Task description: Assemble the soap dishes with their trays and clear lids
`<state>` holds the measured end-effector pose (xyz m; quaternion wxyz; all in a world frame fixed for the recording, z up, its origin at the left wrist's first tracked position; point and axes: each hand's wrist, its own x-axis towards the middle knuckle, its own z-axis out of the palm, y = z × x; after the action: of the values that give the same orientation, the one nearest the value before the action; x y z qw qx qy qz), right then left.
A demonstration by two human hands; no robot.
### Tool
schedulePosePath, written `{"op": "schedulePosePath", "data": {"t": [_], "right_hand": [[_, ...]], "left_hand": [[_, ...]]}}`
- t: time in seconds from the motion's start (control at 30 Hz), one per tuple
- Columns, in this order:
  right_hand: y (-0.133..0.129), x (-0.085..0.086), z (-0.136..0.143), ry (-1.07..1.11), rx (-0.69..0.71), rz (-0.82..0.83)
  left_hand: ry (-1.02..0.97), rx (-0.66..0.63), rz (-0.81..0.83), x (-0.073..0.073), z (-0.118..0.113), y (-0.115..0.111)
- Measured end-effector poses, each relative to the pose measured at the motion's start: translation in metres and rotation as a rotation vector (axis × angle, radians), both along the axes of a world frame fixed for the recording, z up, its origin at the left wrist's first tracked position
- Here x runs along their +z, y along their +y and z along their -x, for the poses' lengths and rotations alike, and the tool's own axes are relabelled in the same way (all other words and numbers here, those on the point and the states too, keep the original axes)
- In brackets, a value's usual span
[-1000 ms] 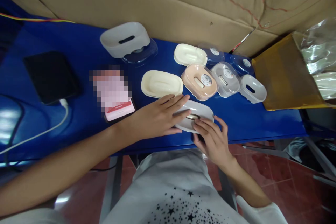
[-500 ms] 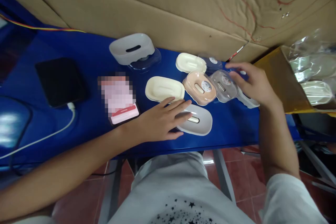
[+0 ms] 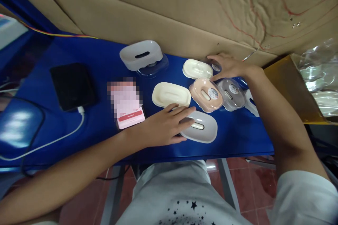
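Currently, on blue table (image 3: 240,135), left hand (image 3: 167,126) is splayed, nothing gripped; right hand (image 3: 228,66) is spread, hold can't be told; 1 grey dish (image 3: 208,133), near front edge, and 1 clear lid (image 3: 216,67), at back, are partly covered.

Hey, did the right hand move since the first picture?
Yes. The right hand left the grey dish and went back toward the cardboard wall; now it's at a clear lid.
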<state>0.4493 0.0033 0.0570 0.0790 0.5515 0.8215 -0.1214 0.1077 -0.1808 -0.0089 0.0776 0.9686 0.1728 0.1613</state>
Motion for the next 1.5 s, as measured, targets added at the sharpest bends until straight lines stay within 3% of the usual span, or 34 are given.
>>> {"op": "schedulePosePath", "data": {"t": [0.17, 0.27, 0.37, 0.47, 0.57, 0.67, 0.83, 1.27, 1.5], "right_hand": [[0.000, -0.005, 0.009, 0.112, -0.013, 0.020], [-0.025, 0.014, 0.016, 0.096, 0.037, -0.178], [-0.090, 0.038, 0.024, 0.176, 0.078, -0.429], [-0.177, 0.042, 0.026, 0.284, 0.148, -0.502], [-0.249, 0.020, 0.023, 0.344, 0.163, -0.402], [-0.281, -0.011, 0.024, 0.339, 0.172, -0.315], [-0.281, -0.036, 0.043, 0.352, 0.232, -0.274], [-0.285, -0.049, 0.056, 0.285, 0.300, -0.398], [-0.284, -0.058, 0.053, 0.372, 0.225, -0.377]], "left_hand": [[-0.042, -0.008, 0.062, -0.002, 0.001, 0.001], [-0.087, 0.014, 0.157, -0.001, -0.001, 0.000], [-0.098, 0.072, 0.261, -0.001, -0.002, -0.001], [-0.101, 0.130, 0.376, -0.004, -0.003, -0.001], [-0.107, 0.155, 0.432, -0.009, -0.004, -0.002], [-0.116, 0.136, 0.430, -0.013, -0.007, -0.005], [-0.106, 0.081, 0.455, -0.018, -0.013, -0.007], [-0.061, 0.059, 0.455, -0.018, -0.013, -0.007], [-0.062, 0.052, 0.422, -0.020, -0.012, -0.007]]}}
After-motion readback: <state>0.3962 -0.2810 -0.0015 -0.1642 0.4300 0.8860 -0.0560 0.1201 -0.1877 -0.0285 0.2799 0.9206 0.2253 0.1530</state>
